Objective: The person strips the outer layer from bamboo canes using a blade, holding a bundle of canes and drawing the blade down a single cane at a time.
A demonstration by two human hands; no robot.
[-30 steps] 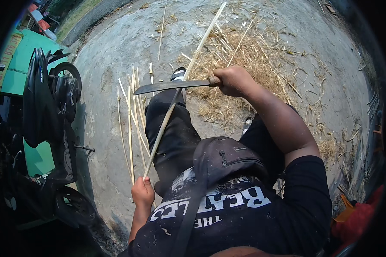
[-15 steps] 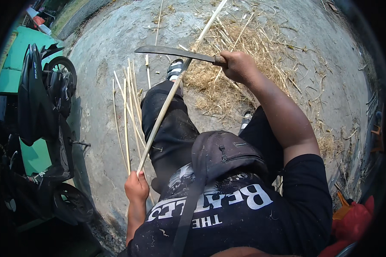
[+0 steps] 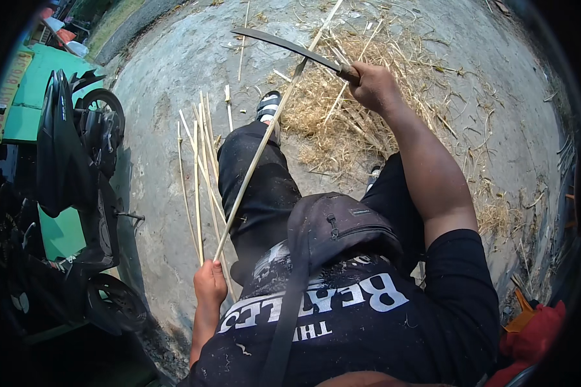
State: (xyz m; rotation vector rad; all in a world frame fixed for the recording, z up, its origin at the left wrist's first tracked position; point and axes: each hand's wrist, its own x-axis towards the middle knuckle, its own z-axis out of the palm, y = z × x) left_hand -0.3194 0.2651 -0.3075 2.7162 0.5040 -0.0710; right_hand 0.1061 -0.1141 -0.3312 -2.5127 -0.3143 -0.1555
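My left hand [image 3: 210,282] is closed around the near end of a long, pale bamboo strip [image 3: 259,156], which slants up and to the right across my left thigh. My right hand [image 3: 376,88] grips the wooden handle of a machete [image 3: 284,46]. Its long, slightly curved dark blade points left and lies across the upper part of the strip, with the blade's shadow falling on the strip below. Whether the edge touches the strip I cannot tell.
Several pale strips [image 3: 197,187] lie on the concrete ground to the left of my leg. Beyond my feet spreads a heap of curly shavings [image 3: 342,106]. A black motorbike [image 3: 77,161] stands at the left, and a red cloth [image 3: 536,338] is at the lower right.
The machete has moved away from me along the strip and slightly right, its tip now higher. My left hand still holds the strip's near end. The whole view has shifted slightly.
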